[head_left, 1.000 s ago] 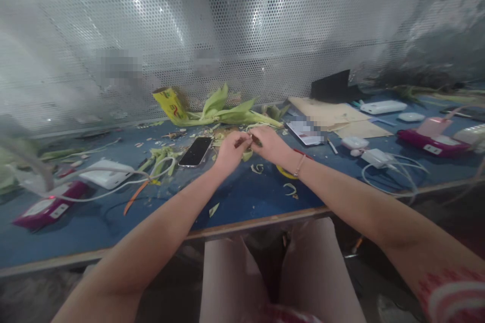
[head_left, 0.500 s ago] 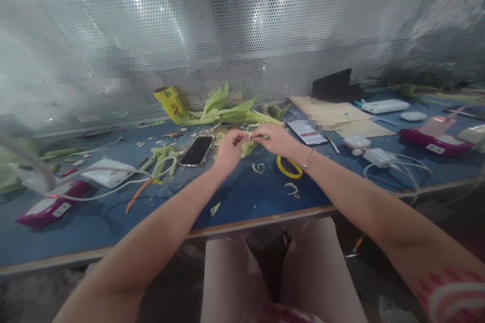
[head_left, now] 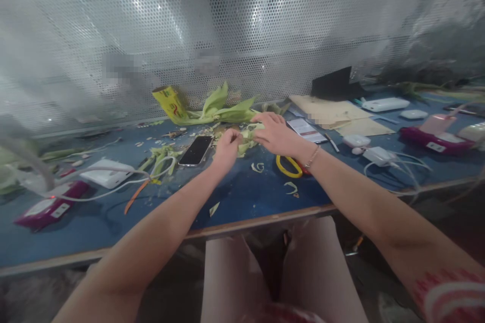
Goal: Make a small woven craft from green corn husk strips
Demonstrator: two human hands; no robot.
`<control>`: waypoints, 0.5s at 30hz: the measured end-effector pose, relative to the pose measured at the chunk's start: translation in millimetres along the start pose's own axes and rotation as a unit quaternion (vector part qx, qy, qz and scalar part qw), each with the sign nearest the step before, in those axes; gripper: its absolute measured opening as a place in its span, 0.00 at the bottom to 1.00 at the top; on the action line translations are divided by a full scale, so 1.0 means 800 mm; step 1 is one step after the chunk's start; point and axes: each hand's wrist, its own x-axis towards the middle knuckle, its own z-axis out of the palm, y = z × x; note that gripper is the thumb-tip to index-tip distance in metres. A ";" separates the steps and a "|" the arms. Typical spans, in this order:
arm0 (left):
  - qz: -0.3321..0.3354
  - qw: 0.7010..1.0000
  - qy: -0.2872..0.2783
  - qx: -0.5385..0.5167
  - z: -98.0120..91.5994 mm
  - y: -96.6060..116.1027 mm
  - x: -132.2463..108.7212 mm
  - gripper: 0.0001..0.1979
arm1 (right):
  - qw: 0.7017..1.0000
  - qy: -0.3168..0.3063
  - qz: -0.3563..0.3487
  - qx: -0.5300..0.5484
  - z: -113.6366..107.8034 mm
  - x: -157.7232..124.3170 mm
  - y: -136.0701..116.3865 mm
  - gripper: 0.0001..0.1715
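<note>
My left hand (head_left: 227, 147) is closed, thumb and fingers pinched together over the scraps; whatever they hold is hidden or too small to name. To its right, my right hand (head_left: 277, 135) is open, palm down, its fingers stretched forward and apart. Pale green leafy scraps (head_left: 247, 145) lie between and under the two hands. Just behind them is a bunch of broad green leaves on a stalk (head_left: 217, 108). A yellow loop (head_left: 289, 166) with a red part beside it lies below my right wrist. Left of my left hand is a dark-screened phone (head_left: 196, 151).
A yellow printed tube (head_left: 170, 103) leans by the perforated metal panel (head_left: 242, 35). Right of my hands lie a lit phone (head_left: 306, 131), brown card sheets (head_left: 333, 111) and white chargers (head_left: 379, 156). Purple power strips (head_left: 53, 209) sit at both sides, with cables. The table edge (head_left: 261, 220) is near my legs.
My hands were together, pinching at one spot. Now my right hand has come away to the right and forward, with its fingers spread. My left hand has barely moved and stays closed.
</note>
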 end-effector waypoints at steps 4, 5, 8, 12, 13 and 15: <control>0.026 0.996 -0.023 0.087 -0.003 0.006 0.000 0.09 | 0.997 -0.007 -0.027 -0.065 -0.003 0.000 -0.002 0.14; 0.029 0.993 -0.031 0.111 -0.005 0.009 0.000 0.10 | 0.997 -0.018 -0.031 -0.070 -0.004 0.001 -0.003 0.14; 0.034 0.980 -0.043 0.191 -0.009 0.017 -0.001 0.11 | 0.995 -0.086 -0.016 -0.038 -0.006 0.004 -0.006 0.13; 0.046 0.959 -0.064 0.273 -0.011 0.027 -0.001 0.16 | 0.988 -0.147 0.036 0.016 -0.009 0.003 -0.010 0.12; 0.051 0.957 -0.068 0.278 -0.011 0.028 -0.001 0.16 | 0.987 -0.154 0.035 0.026 -0.009 0.003 -0.010 0.11; 0.052 0.959 -0.060 0.273 -0.012 0.028 -0.001 0.17 | 0.985 -0.164 0.027 0.052 -0.009 0.002 -0.010 0.11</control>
